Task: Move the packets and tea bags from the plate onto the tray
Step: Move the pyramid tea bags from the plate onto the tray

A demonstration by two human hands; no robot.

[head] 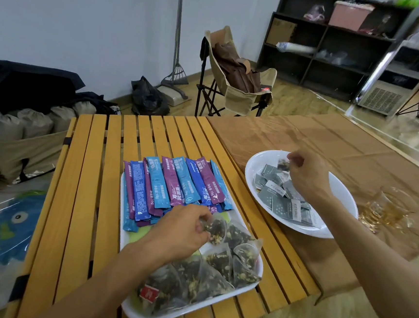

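Meanwhile, left hand (182,228) pinching tea bag (213,229) over tray (124,306), right hand (306,175) pinching another (283,164) (corner upward) above plate (253,166).

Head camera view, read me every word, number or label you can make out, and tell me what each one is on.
"15g": on a light blue stick packet on the tray.
Other print on the stick packets: Chinese characters, too blurred to read.
Grey packets on the plate: a white label strip with print, too blurred to read.
Red tag on a tea bag: a white mark, unreadable.
Red label on the folding chair: too small to read.
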